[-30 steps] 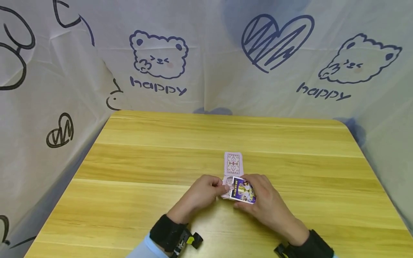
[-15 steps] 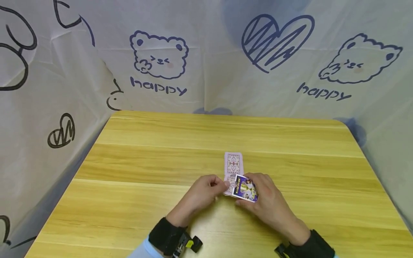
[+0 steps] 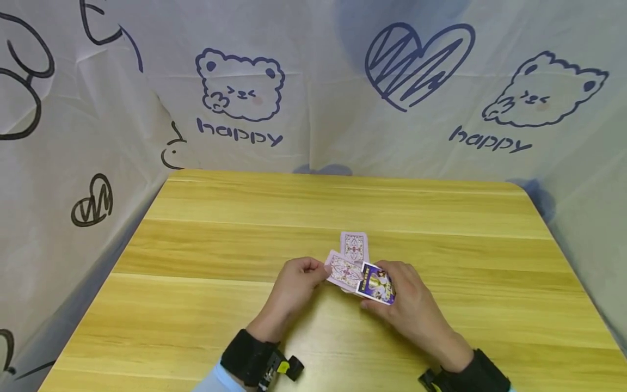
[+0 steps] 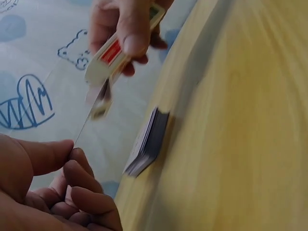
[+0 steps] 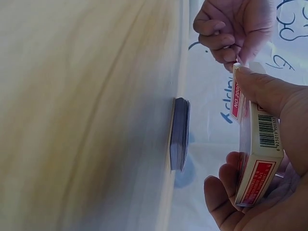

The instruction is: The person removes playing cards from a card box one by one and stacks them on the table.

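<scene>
My left hand (image 3: 295, 286) pinches a playing card (image 3: 344, 271) at its left end, between thumb and fingertips. The card lies face down, with a pink patterned back, and its right end meets the mouth of the card box (image 3: 376, 284). In the left wrist view the card shows only as a thin edge. My right hand (image 3: 411, 299) grips this purple-and-white box, thumb on one side and fingers on the other. The right wrist view shows the box's barcode side and its flap (image 5: 236, 94) folded out. How many cards are inside is hidden. Just beyond lies a stack of cards (image 3: 354, 245), backs up.
A wooden table (image 3: 196, 245) spreads out around the hands. Behind it and along the sides hangs a pale cloth (image 3: 333, 125) with drawn bears and hearts. Each wrist wears a black strap (image 3: 250, 356) with a small camera.
My left hand has moved left and slightly away from me, drawing the card out from the box. The box has shifted a little to the right in my right hand. The stack stays put.
</scene>
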### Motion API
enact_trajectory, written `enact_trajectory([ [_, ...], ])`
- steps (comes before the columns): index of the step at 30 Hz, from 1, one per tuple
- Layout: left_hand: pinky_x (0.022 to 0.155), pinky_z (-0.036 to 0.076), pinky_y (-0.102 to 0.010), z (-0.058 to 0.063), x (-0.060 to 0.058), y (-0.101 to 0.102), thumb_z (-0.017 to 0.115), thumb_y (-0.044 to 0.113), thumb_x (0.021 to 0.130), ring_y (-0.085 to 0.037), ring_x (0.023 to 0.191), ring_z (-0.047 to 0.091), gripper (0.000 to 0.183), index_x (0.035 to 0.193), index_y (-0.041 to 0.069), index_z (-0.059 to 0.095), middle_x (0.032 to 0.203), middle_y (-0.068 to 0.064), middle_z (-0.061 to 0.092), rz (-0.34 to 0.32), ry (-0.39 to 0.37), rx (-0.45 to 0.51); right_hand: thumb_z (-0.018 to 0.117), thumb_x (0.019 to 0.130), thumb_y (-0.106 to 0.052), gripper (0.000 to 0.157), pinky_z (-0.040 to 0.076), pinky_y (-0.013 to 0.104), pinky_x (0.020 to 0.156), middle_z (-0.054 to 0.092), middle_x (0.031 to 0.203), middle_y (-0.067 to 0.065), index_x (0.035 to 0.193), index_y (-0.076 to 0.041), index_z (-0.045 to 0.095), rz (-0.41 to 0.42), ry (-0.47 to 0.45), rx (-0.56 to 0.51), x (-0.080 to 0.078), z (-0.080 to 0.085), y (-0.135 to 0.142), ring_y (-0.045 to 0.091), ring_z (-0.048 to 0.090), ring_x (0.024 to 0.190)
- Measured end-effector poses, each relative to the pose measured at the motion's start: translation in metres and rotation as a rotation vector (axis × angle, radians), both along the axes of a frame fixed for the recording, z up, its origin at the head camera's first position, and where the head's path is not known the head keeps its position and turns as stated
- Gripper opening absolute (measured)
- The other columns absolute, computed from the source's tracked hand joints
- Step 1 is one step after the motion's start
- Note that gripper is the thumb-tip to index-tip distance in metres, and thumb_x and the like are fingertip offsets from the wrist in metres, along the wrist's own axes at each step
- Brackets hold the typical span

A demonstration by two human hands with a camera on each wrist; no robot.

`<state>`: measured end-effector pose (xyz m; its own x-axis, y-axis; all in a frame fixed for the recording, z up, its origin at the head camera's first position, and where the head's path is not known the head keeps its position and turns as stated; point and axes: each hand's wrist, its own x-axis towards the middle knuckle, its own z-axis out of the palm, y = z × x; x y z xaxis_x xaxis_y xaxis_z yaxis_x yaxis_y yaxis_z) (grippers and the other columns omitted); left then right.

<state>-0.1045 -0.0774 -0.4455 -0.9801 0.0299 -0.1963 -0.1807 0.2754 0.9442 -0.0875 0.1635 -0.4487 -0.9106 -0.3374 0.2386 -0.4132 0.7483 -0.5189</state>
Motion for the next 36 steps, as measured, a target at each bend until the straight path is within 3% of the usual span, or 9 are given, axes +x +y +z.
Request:
enact_trajectory([
  [7,0.053,0.039,-0.027,0.002,-0.024,-0.021,0.069,0.027,0.089,-0.017,0.063,0.05,0.02,0.081,0.009,0.071,0.078,-0.013,0.064,0.067,0.01,-0.057,0.085,0.068,-0.045,0.08,0.048,0.047,0.087,0.057,0.121,0.008,0.131,-0.011,0.049,-0.019,-0.005,0.012,0.001,0.0,0.006,0.024,0.051,0.108],
  [12,0.055,0.039,-0.028,0.005,-0.051,-0.036,0.07,0.026,0.089,-0.02,0.068,0.054,0.017,0.082,0.01,0.072,0.083,-0.014,0.067,0.051,0.017,-0.118,0.085,0.068,-0.046,0.079,0.049,0.047,0.088,0.058,0.121,0.007,0.13,-0.012,0.05,-0.002,-0.003,0.011,0.001,-0.001,0.009,0.023,0.051,0.109],
  [18,0.06,0.043,-0.029,0.014,-0.085,-0.041,0.069,0.03,0.09,-0.023,0.077,0.058,0.016,0.088,0.014,0.074,0.088,-0.007,0.069,-0.039,-0.013,-0.2,0.085,0.067,-0.045,0.08,0.048,0.047,0.091,0.057,0.123,0.006,0.131,-0.011,0.051,0.054,-0.008,-0.007,0.004,-0.001,0.008,0.021,0.051,0.111],
  [25,0.066,0.043,-0.032,0.024,-0.116,-0.026,0.068,0.034,0.09,-0.024,0.08,0.057,0.016,0.088,0.019,0.075,0.092,-0.007,0.069,-0.213,-0.006,-0.31,0.085,0.067,-0.045,0.081,0.048,0.043,0.092,0.055,0.125,0.003,0.132,-0.014,0.049,0.064,-0.03,-0.006,0.006,-0.001,0.007,0.016,0.049,0.112],
  [31,0.068,0.046,-0.033,0.031,-0.131,-0.013,0.071,0.035,0.088,-0.025,0.083,0.059,0.017,0.089,0.019,0.075,0.093,-0.007,0.07,-0.324,0.012,-0.37,0.086,0.065,-0.043,0.082,0.048,0.045,0.093,0.055,0.127,0.004,0.132,-0.014,0.05,0.087,-0.013,-0.014,0.007,-0.001,0.008,0.017,0.048,0.113],
  [36,0.069,0.045,-0.033,0.032,-0.138,-0.008,0.073,0.034,0.085,-0.027,0.086,0.059,0.016,0.087,0.019,0.074,0.093,-0.007,0.069,-0.388,-0.001,-0.366,0.086,0.065,-0.045,0.082,0.049,0.045,0.092,0.055,0.127,0.004,0.132,-0.015,0.049,0.098,-0.01,-0.012,0.007,-0.002,0.009,0.017,0.048,0.113],
])
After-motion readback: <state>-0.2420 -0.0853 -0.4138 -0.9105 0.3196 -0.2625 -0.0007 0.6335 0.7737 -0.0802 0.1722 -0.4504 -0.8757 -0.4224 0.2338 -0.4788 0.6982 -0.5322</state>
